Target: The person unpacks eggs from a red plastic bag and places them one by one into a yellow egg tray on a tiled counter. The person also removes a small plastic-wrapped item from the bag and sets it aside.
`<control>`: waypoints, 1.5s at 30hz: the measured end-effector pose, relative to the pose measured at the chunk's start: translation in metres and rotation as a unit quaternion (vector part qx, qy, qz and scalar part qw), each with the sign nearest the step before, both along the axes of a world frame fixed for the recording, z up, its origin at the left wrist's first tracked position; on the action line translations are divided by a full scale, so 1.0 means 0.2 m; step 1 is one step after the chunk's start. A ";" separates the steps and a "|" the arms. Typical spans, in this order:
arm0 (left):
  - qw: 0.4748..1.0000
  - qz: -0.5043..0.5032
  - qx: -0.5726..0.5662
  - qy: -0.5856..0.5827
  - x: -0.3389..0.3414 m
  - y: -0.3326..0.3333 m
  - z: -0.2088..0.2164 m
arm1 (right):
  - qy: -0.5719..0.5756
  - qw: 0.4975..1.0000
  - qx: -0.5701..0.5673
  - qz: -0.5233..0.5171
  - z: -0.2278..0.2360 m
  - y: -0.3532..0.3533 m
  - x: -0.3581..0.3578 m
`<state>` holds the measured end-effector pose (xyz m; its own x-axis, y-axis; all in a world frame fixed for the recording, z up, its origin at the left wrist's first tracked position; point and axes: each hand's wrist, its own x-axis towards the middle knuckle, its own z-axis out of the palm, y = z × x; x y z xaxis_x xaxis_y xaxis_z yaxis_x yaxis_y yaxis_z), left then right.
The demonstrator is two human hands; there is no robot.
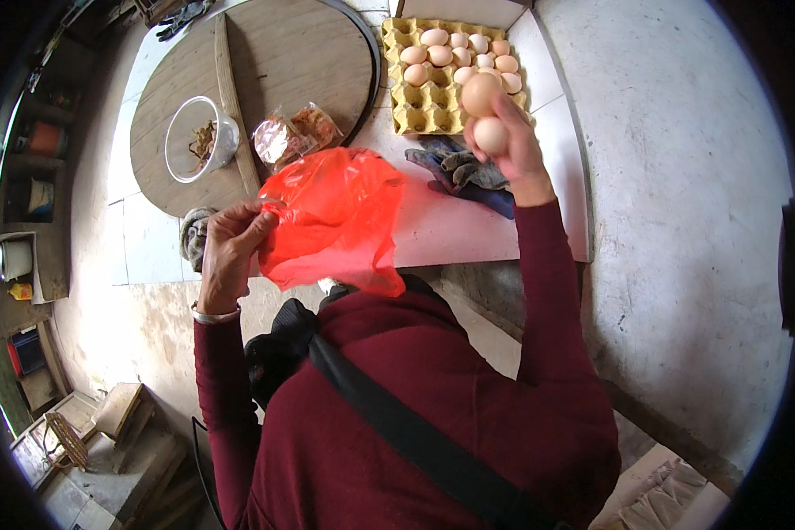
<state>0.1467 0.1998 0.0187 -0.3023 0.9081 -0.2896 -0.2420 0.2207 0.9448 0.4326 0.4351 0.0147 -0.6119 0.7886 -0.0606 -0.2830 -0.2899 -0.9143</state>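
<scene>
With fingers pinched together, my left hand grips the edge of a thin red plastic bag, which hangs over the table's front edge. Two eggs are held in my right hand, raised near the right front corner of a yellow egg tray. Several more eggs sit in the tray's back and right cups, while cups at its left and front are bare. Part of the tray is hidden behind my right hand and its eggs. Below the tray lies a pair of dark work gloves.
A round wooden lid with a crossbar lies at the back left. On it stand a clear plastic tub with dried brown pieces and some clear-wrapped packets. A grey wall rises at the right, and shelves line the left.
</scene>
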 end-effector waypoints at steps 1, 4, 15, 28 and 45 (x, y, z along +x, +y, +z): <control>1.000 0.001 -0.008 0.011 0.02 0.00 0.03 | -0.057 0.995 0.044 -0.064 -0.07 0.07 -0.03; 1.000 -0.012 -0.005 0.014 0.05 0.01 0.05 | -0.317 0.921 0.176 -0.142 -0.19 0.21 -0.08; 0.998 -0.049 -0.002 0.026 0.09 -0.02 0.07 | -0.572 0.653 0.465 -0.173 -0.46 0.51 -0.28; 0.999 -0.039 0.010 0.004 0.09 -0.01 0.07 | -0.573 0.617 0.499 -0.203 -0.54 0.61 -0.34; 0.999 -0.045 -0.001 -0.009 0.08 0.04 0.03 | -0.090 0.910 0.061 -0.401 -0.56 0.44 0.25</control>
